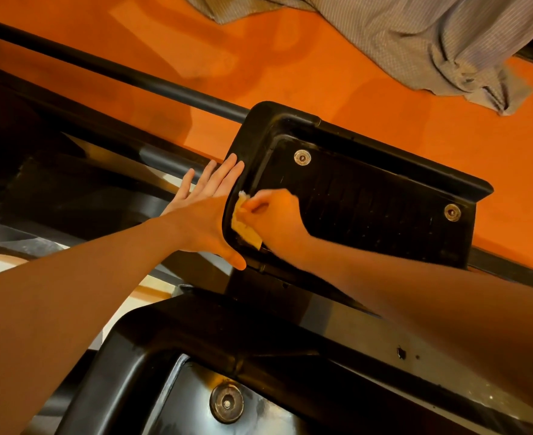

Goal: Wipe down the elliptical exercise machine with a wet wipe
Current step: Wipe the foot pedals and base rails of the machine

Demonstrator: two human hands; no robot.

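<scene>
Wipe (243, 226) is pinched in the curled right hand (274, 219) and pressed against the pedal's (368, 199) inner rim. Pedal's outer edge is braced by the flat, straight-fingered left hand (208, 208).

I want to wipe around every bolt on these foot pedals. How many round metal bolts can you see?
3. Two on the far pedal: one near its upper left corner, one toward its right end. One on the near pedal at the bottom. The hands and picture edge may hide others.

pedal (368, 196): black plastic, ribbed, matt | bolts (302, 158): shiny metal | my wipe (243, 227): soft cloth | floor (321, 73): smooth orange
</scene>
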